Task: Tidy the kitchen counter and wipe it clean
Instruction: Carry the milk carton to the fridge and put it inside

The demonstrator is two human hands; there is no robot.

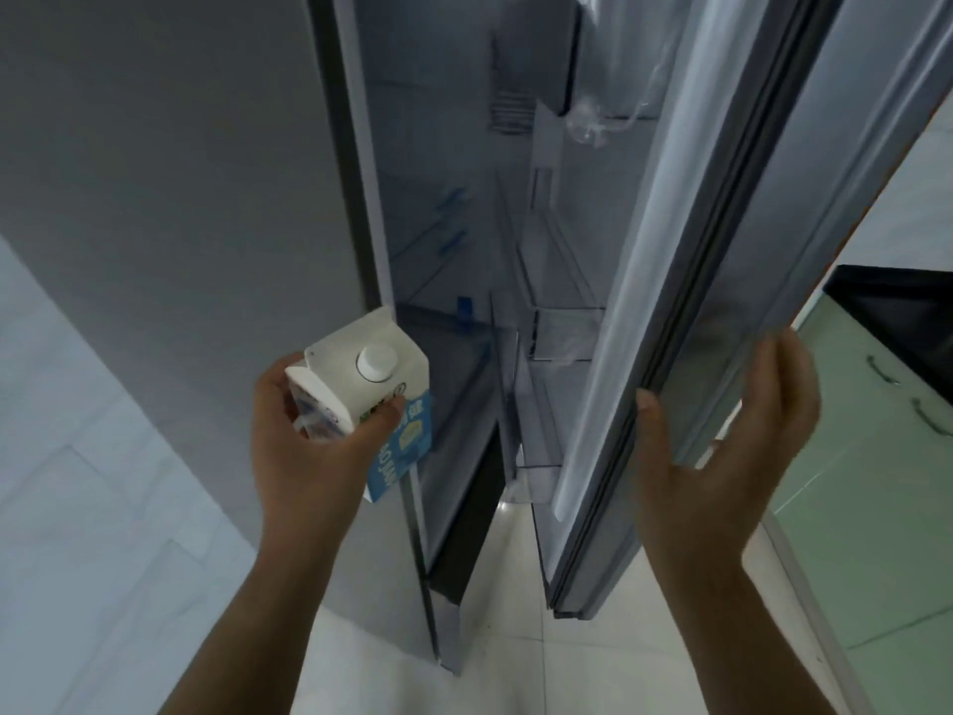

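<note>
Gripping the milk carton, left hand; right hand on fridge door.

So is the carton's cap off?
No, the white screw cap sits on top of the carton held in the left hand.

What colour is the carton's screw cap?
White, on the milk carton top, seen in the head view.

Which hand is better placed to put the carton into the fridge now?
The left hand: it already grips the carton beside the open fridge compartment. The right hand is on the door edge.
</note>
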